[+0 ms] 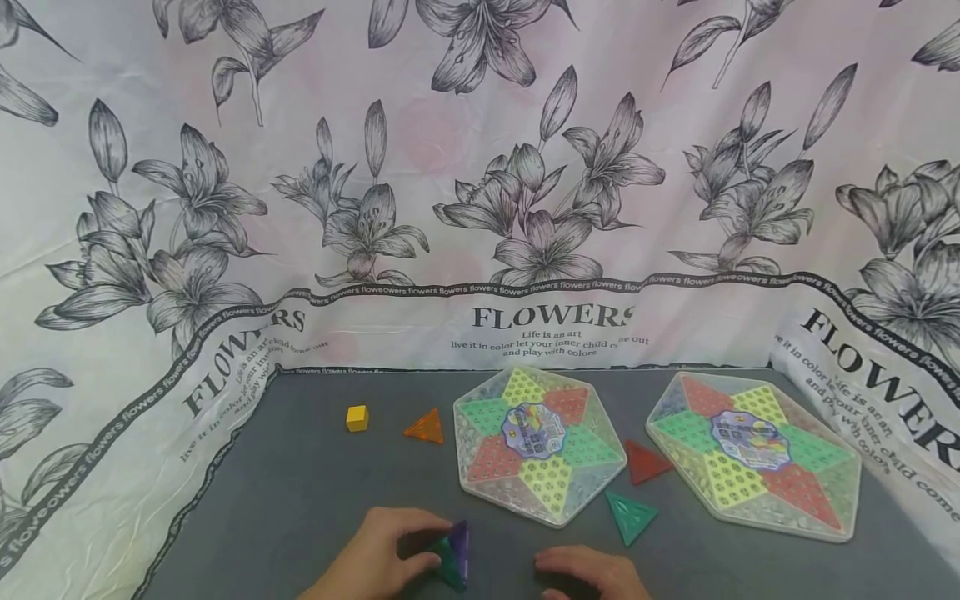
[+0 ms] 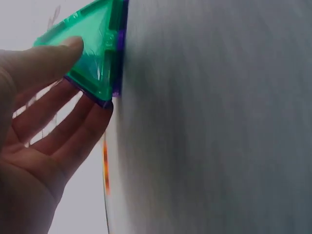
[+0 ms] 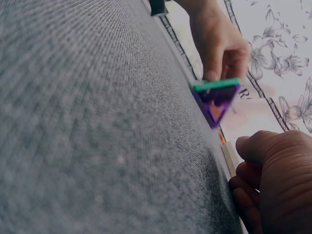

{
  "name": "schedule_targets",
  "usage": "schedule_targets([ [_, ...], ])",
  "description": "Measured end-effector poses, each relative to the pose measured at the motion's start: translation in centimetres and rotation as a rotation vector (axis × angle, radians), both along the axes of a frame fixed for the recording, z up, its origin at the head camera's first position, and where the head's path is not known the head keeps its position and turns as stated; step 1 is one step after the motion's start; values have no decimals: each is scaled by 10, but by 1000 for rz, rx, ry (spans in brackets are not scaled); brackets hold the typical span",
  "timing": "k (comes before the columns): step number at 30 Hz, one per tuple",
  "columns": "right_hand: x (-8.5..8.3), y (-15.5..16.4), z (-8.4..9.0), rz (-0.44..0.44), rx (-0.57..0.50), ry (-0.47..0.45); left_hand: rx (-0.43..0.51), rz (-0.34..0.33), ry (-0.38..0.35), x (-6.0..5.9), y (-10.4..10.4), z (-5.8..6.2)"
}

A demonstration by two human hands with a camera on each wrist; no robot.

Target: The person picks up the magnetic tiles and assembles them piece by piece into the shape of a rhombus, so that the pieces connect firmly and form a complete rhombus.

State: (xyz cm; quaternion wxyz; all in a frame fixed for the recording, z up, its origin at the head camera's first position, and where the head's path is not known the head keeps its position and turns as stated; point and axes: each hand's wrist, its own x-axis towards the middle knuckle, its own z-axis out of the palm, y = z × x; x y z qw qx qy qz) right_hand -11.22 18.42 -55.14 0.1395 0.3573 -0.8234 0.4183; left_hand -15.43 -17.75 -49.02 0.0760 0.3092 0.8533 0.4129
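My left hand (image 1: 382, 552) pinches a green triangular tile (image 2: 92, 48) and a purple triangular tile (image 1: 461, 543) between thumb and fingers. The two translucent tiles meet along an edge at an angle, low over the grey tabletop. In the right wrist view the purple tile shows as an open frame under the green one's edge. My right hand (image 1: 592, 572) is to the right of them, its fingers loosely bent and nothing visible in them. Beyond it lie another green triangular tile (image 1: 632, 517) and a red triangular tile (image 1: 645, 462).
Two hexagonal board-game boxes with star patterns, a left box (image 1: 472, 462) and a right box (image 1: 832, 467), lie on the grey table (image 1: 300, 483). An orange triangular tile (image 1: 427, 427) and a yellow cube (image 1: 357, 418) are at the back left. A flowered cloth (image 1: 405, 325) encloses the table.
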Motion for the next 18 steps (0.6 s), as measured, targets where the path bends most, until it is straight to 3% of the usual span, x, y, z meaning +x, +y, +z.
schedule_targets([
  [11, 0, 1, -1, -3, -6, 10, -133, 188, -5, -2, -95, 9],
  [18, 0, 1, -1, -3, -5, -6, -209, 320, -9, -3, -133, 8],
])
